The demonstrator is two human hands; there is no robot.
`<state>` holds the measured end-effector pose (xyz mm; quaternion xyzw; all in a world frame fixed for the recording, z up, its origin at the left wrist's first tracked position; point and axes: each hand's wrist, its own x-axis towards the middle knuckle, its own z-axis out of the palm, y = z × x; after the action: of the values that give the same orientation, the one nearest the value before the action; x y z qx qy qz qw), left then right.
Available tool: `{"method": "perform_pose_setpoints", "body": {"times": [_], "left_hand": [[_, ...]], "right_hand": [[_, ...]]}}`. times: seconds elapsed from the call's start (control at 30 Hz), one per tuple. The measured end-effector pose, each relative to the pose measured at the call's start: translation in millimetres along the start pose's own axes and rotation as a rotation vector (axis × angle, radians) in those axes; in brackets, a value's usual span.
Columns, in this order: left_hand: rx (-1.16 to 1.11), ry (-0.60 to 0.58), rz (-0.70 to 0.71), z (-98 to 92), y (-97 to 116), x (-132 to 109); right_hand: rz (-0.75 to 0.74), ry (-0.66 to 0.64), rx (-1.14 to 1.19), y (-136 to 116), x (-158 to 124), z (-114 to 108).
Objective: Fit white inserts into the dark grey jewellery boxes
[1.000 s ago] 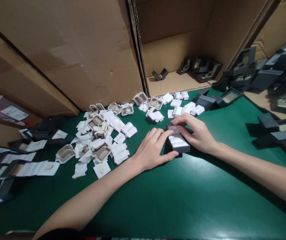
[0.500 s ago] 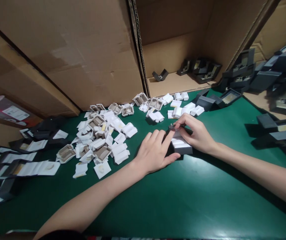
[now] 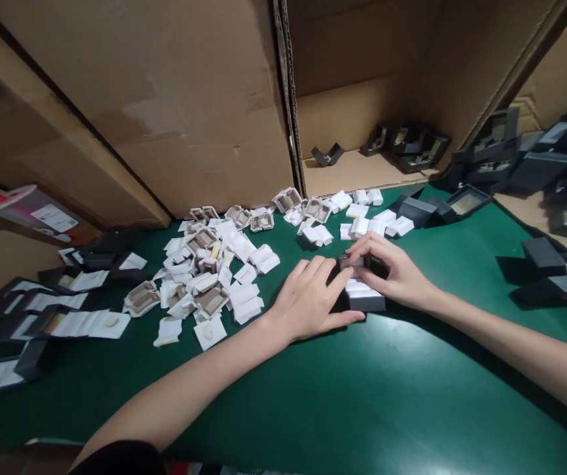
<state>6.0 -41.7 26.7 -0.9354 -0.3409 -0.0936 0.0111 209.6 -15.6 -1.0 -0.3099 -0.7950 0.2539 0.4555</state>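
A small black jewelry box with white padding inside lies open on the green table, between my two hands. My left hand holds it from the left, thumb along the near side and index finger reaching over the far part. At that far part, my right hand is closed in a pinch on the box, thumb and fingertips together. Whatever small piece may be between those fingertips is hidden. White folded inserts, some showing brown undersides, lie in a loose pile left of my left hand.
More white inserts lie behind my hands. Open black boxes line the table's left side, and others are heaped at the right. Cardboard walls stand at the back. A plastic cup is at the far left.
The view has shifted slightly, moving the scene right in the picture. My right fingers have drawn closer together over the box's far part; my left hand still holds the box.
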Motion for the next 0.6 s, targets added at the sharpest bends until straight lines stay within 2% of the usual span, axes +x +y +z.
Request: {"method": "perform_pose_setpoints", "body": {"times": [0.1,0.23,0.43,0.53,0.6], "left_hand": [[-0.246,-0.012,-0.067,-5.1,0.8,-1.0],[-0.523,-0.049,-0.073,-9.1,1.1,-1.9],[-0.698,-0.061,-0.073,-10.5,-4.3,-2.8],[-0.796,-0.067,-0.121,-12.1,-4.8,-3.4],[-0.862,-0.021,-0.188,-11.6,-3.8,-3.6]], "right_hand": [[0.009,0.010,0.014,1.3,-2.0,0.0],[0.050,0.025,0.071,1.3,-6.1,0.0],[0.121,0.036,0.135,1.6,-9.9,0.0],[0.086,0.021,0.076,1.2,-9.1,0.4],[0.026,0.007,0.024,-0.1,-7.9,1.2]]}}
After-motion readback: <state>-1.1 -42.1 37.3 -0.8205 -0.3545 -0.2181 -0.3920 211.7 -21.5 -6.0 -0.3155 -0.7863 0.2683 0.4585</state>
